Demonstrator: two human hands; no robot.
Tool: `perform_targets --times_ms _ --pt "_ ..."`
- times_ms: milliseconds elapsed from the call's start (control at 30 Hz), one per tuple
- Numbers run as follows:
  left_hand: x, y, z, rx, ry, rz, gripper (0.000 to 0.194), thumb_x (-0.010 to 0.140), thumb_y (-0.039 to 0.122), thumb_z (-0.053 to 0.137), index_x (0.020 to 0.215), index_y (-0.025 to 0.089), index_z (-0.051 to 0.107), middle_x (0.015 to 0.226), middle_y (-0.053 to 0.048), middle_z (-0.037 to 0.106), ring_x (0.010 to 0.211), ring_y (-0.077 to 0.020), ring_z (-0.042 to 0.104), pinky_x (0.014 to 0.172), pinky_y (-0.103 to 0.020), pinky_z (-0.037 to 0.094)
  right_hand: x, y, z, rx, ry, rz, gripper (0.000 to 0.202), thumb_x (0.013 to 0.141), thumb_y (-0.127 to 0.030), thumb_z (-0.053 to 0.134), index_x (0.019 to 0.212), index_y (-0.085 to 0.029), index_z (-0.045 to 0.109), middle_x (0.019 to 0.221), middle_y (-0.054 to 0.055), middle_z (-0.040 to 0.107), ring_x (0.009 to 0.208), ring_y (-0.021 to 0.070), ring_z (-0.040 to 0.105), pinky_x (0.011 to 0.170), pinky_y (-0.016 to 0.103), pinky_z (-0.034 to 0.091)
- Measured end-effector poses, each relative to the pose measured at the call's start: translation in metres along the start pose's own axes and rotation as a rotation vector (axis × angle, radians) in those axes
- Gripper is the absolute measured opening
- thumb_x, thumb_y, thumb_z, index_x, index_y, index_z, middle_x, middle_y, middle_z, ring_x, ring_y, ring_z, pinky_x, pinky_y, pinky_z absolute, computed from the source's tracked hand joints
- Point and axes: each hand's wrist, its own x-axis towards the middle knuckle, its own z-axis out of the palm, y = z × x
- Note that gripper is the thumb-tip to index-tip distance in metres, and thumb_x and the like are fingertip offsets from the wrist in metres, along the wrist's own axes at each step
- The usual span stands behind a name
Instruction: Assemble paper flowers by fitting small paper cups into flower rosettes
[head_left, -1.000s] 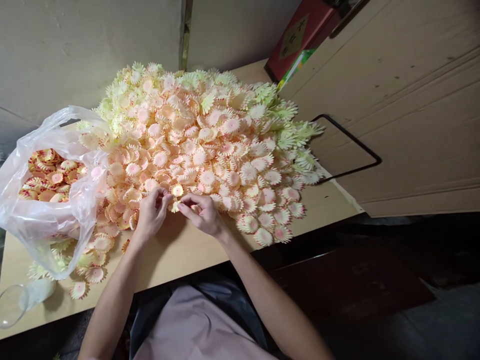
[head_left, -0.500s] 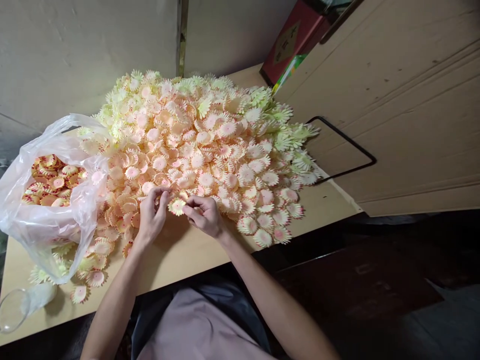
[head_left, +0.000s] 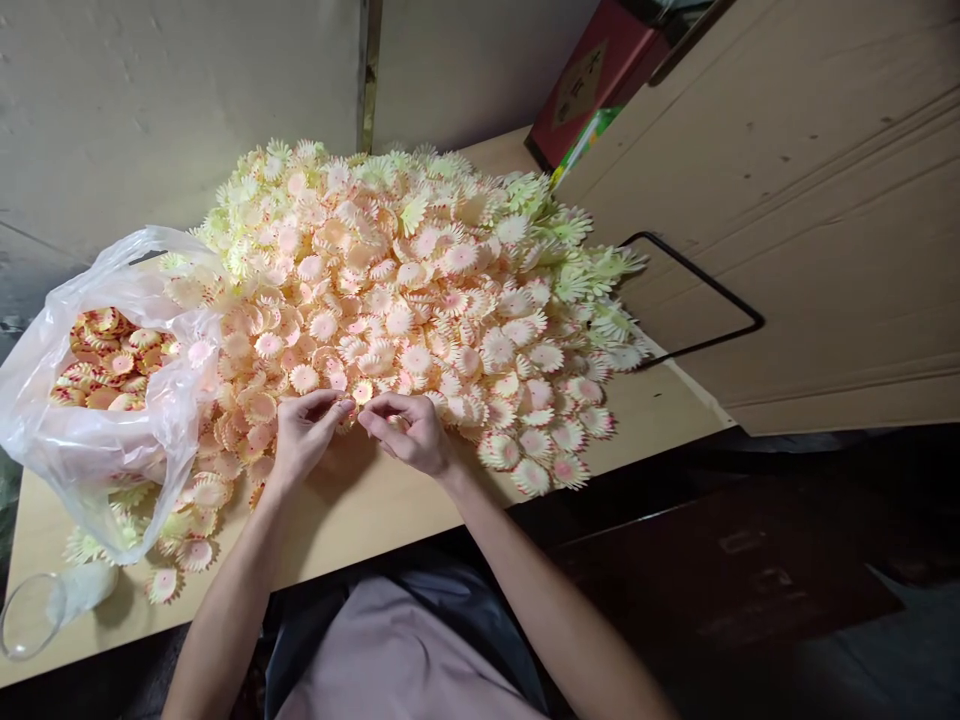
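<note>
At the near edge of a heap of artificial flower heads point(head_left: 420, 300), my two hands almost meet. My left hand point(head_left: 309, 435) is closed, thumb and forefinger pinched; whatever lies in its fingertips is too small to make out. Opposite it my right hand point(head_left: 411, 430) is closed too, its thumb and forefinger pinched. Pale yellow petals of a flower head point(head_left: 398, 423) show under its curled fingers, mostly hidden. Just beyond the fingertips lies a small yellow-rimmed flower head point(head_left: 362, 391) with a pink centre.
A clear plastic bag point(head_left: 169, 440) of red-edged flower heads point(head_left: 112, 360) stands at left. A clear cup point(head_left: 56, 605) lies on its side near the table's point(head_left: 337, 530) front edge. At right are a cardboard sheet point(head_left: 795, 250), a black metal loop point(head_left: 709, 280) and a red box point(head_left: 592, 85).
My hands have drawn together, the left moving right and slightly down. The yellow-rimmed flower head seen plainly in my right fingers is now mostly covered. The view has shifted slightly.
</note>
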Motion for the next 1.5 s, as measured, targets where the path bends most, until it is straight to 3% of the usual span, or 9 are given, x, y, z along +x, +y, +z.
perform_targets --times_ms 233,400,600,733,833,1133,1267,1367,1500 --pt "0.002 -0.005 0.003 0.215 -0.029 0.114 0.033 0.090 0.039 0.052 0.075 0.014 0.066 0.060 0.001 0.054 0.054 -0.0088 0.044 0.052 -0.022 0.035 0.002 0.000 0.005 -0.154 0.011 -0.053 0.021 0.081 -0.035 0.067 0.071 -0.017 0.064 0.068 0.002 0.066 0.062 0.0130 0.060 0.060 0.024 0.046" --pt "0.003 -0.002 0.003 0.222 0.015 0.221 0.028 0.089 0.036 0.056 0.074 0.016 0.067 0.076 -0.004 0.062 0.069 -0.0126 0.054 0.063 -0.023 0.042 0.002 0.001 0.004 -0.158 0.014 -0.072 0.018 0.084 -0.032 0.061 0.074 -0.017 0.062 0.069 0.002 0.065 0.063 0.0131 0.059 0.062 0.025 0.046" --pt "-0.001 0.004 0.006 0.005 -0.008 0.056 0.026 0.084 0.038 0.064 0.098 0.017 0.066 0.077 -0.002 0.066 0.064 -0.0105 0.057 0.059 -0.021 0.044 0.003 -0.002 0.003 -0.196 -0.012 -0.097 0.021 0.086 -0.032 0.057 0.070 -0.018 0.057 0.063 -0.001 0.056 0.059 0.0104 0.050 0.056 0.022 0.041" --pt "-0.002 0.004 0.007 0.024 0.024 0.052 0.021 0.086 0.037 0.062 0.081 0.016 0.060 0.066 0.002 0.057 0.054 -0.0062 0.048 0.052 -0.018 0.037 0.002 -0.001 0.003 -0.125 -0.019 -0.022 0.025 0.089 -0.035 0.053 0.071 -0.018 0.055 0.063 -0.001 0.053 0.058 0.0100 0.048 0.050 0.020 0.036" --pt "-0.001 0.003 0.007 -0.002 0.011 0.040 0.020 0.086 0.037 0.062 0.081 0.018 0.057 0.059 0.005 0.049 0.049 -0.0051 0.041 0.049 -0.018 0.032 0.001 0.001 0.003 -0.164 0.003 -0.037 0.030 0.090 -0.035 0.050 0.065 -0.018 0.050 0.058 -0.002 0.049 0.054 0.0096 0.045 0.050 0.022 0.034" --pt "-0.005 0.007 0.006 -0.165 -0.072 0.092 0.022 0.081 0.037 0.070 0.085 0.018 0.058 0.063 0.003 0.054 0.051 -0.0059 0.047 0.048 -0.017 0.036 0.007 0.011 0.005 -0.323 0.230 -0.061 0.025 0.086 -0.031 0.049 0.063 -0.021 0.043 0.054 -0.002 0.048 0.051 0.0114 0.043 0.054 0.025 0.035" --pt "-0.007 0.002 -0.003 -0.273 0.035 0.088 0.021 0.081 0.039 0.069 0.086 0.020 0.060 0.065 0.003 0.056 0.050 -0.0061 0.048 0.048 -0.018 0.038 0.010 0.010 0.004 -0.263 0.331 0.056 0.033 0.093 -0.038 0.043 0.064 -0.022 0.040 0.051 -0.003 0.044 0.046 0.0111 0.040 0.051 0.025 0.032" --pt "-0.003 0.004 -0.004 -0.155 0.152 0.133 0.022 0.085 0.042 0.064 0.090 0.020 0.065 0.076 -0.001 0.063 0.061 -0.0089 0.056 0.057 -0.020 0.045 0.008 0.004 0.003 -0.217 0.211 0.023 0.036 0.094 -0.043 0.046 0.066 -0.021 0.043 0.056 -0.003 0.047 0.051 0.0111 0.043 0.052 0.024 0.033" --pt "0.001 0.011 -0.001 0.088 0.164 0.274 0.022 0.086 0.038 0.063 0.097 0.021 0.072 0.121 -0.009 0.062 0.108 -0.0198 0.059 0.084 -0.029 0.050 0.003 -0.001 0.002 -0.136 0.100 0.023 0.039 0.097 -0.045 0.042 0.068 -0.020 0.047 0.059 -0.002 0.049 0.054 0.0112 0.044 0.054 0.024 0.035"
